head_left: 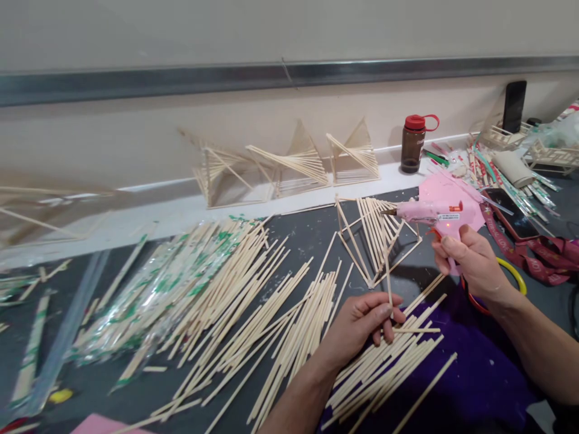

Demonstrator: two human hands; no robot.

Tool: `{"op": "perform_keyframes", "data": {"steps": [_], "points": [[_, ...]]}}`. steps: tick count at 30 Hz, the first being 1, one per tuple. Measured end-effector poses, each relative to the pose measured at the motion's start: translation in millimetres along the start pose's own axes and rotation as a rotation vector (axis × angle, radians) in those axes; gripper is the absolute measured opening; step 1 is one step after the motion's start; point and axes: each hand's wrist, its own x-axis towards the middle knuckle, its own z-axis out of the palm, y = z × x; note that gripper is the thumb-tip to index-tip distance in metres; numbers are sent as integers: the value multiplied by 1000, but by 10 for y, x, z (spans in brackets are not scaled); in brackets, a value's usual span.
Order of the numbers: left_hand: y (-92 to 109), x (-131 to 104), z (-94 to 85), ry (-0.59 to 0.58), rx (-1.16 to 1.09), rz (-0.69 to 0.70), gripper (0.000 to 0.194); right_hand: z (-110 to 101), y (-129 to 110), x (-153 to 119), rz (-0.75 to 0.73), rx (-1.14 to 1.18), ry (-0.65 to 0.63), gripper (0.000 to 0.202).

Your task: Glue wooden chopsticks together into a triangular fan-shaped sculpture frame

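My right hand is wrapped round the handle of a pink hot glue gun, whose nozzle points left. Between the thumb and fingers of my left hand is a thin wooden stick, tilted up towards the nozzle. Whether the nozzle touches the stick's upper end I cannot tell. Behind the stick stands a frame of glued sticks with a fan of slats. Beneath my left hand lies a pile of loose sticks on a purple sheet.
More loose sticks and plastic-wrapped bundles spread to the left. Several finished stick frames line the wall ledge. A brown bottle with a red lid stands behind the glue gun. Scissors, a phone and a red lanyard lie right.
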Motion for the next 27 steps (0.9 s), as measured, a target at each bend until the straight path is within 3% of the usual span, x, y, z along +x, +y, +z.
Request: {"op": "perform_keyframes", "data": {"steps": [16,27], "points": [[11,0,6,5,11,15,34,-41,32,-25,6,-107,7,35],[0,1,3,-7,27,7,33,-23,9,-1,-11,-16,30,27]]}}
